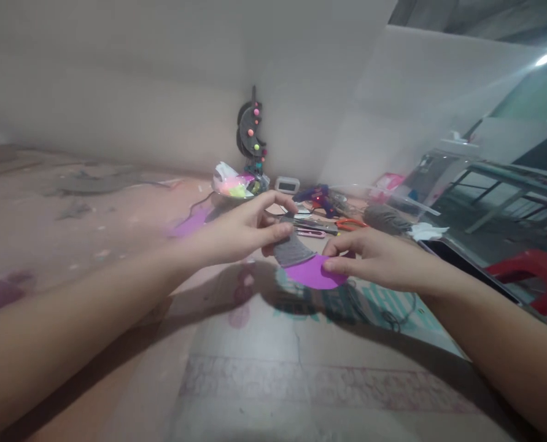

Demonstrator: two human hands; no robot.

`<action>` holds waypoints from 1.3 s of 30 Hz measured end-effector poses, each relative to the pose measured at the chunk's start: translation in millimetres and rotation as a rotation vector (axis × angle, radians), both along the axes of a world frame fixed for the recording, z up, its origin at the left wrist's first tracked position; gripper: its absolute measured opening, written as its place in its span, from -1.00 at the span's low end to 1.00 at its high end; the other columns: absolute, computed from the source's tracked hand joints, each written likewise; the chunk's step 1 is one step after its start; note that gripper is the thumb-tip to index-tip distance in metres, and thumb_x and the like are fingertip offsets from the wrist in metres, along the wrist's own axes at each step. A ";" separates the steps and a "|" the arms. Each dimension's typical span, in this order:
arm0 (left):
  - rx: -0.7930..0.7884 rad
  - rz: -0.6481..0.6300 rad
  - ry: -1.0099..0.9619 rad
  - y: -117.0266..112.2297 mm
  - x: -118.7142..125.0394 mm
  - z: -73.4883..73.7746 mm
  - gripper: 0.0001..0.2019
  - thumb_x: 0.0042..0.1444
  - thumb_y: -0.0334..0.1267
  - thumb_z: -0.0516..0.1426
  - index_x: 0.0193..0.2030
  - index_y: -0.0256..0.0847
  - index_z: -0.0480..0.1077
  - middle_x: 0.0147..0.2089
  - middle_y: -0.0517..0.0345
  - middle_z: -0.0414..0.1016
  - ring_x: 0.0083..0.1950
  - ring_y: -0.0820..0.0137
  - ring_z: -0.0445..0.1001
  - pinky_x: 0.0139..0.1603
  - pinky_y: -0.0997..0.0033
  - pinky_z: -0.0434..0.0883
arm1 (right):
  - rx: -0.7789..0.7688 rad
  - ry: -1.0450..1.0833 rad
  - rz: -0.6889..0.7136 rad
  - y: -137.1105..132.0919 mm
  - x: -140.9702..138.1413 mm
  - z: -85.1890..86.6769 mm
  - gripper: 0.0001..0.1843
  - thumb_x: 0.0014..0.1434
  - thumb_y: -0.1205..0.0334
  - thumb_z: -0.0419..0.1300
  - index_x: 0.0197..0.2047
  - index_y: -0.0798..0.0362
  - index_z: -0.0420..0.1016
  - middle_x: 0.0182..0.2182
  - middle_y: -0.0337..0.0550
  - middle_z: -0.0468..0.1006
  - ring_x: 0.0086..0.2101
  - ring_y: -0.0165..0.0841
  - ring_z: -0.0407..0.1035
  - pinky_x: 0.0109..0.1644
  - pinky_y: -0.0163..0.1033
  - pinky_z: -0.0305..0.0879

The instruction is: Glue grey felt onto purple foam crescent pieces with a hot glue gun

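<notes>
Both of my hands hold one curved purple foam piece above a cardboard sheet on the floor. Grey yarn is wound around its left part. My left hand pinches that grey-wrapped end between thumb and fingers. My right hand grips the bare purple end with fingers closed on its edge.
Behind the hands lie a purple glue gun, orange-handled scissors, a ball of grey yarn, a bowl of coloured pompoms and a dark crescent ornament against the wall. A red plastic stool stands at the right.
</notes>
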State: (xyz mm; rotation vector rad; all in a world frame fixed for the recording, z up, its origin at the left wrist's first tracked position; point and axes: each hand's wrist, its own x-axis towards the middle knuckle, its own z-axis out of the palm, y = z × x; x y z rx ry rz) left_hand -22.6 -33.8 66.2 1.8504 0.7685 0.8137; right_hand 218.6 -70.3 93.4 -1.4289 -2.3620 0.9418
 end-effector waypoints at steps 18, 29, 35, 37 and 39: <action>0.352 0.022 0.094 -19.3 2.0 7.2 -0.72 0.13 -0.24 0.18 0.00 -0.11 0.45 -0.05 0.06 0.52 -0.10 0.33 0.49 -0.01 0.30 0.43 | -0.017 0.158 -0.031 12.9 15.7 4.6 -0.66 0.15 -0.05 0.20 -0.41 0.08 0.50 -0.51 -0.26 0.39 -0.46 -0.45 0.25 -0.36 -0.29 0.16; 0.324 -0.010 0.077 -16.2 0.3 5.2 -0.78 0.16 -0.23 0.16 -0.06 -0.14 0.50 -0.11 0.12 0.55 -0.13 0.42 0.49 -0.09 0.43 0.45 | -0.027 0.102 -0.022 11.5 17.9 9.8 -0.60 0.11 -0.13 0.21 -0.39 0.08 0.53 -0.49 -0.23 0.45 -0.44 -0.41 0.30 -0.32 -0.26 0.21; 0.234 -0.013 0.043 -17.4 -1.8 11.3 -0.80 0.15 -0.26 0.17 -0.10 -0.20 0.48 -0.28 0.16 0.51 -0.34 0.51 0.45 -0.35 0.54 0.41 | 0.098 0.579 -0.203 29.3 41.6 11.1 -0.55 0.21 -0.15 0.12 -0.24 0.06 0.59 -0.23 -0.07 0.56 -0.41 -0.43 0.33 -0.33 -0.27 0.25; 0.223 -0.021 0.025 -17.9 -2.9 12.0 -0.81 0.14 -0.27 0.18 -0.11 -0.22 0.47 -0.30 0.17 0.50 -0.37 0.52 0.44 -0.37 0.55 0.39 | -0.002 0.691 -0.193 36.3 44.0 3.4 -0.62 0.18 -0.07 0.20 -0.12 0.04 0.56 -0.08 -0.06 0.54 -0.52 -0.53 0.22 -0.43 -0.31 0.19; 0.226 -0.043 0.010 -17.7 -3.9 11.6 -0.81 0.12 -0.26 0.20 -0.12 -0.22 0.46 -0.26 0.15 0.50 -0.32 0.50 0.45 -0.32 0.54 0.40 | -0.140 0.706 -0.105 39.0 40.6 -6.2 -0.61 0.13 0.03 0.28 0.00 0.00 0.52 0.05 -0.05 0.49 -0.54 -0.58 0.17 -0.48 -0.35 0.14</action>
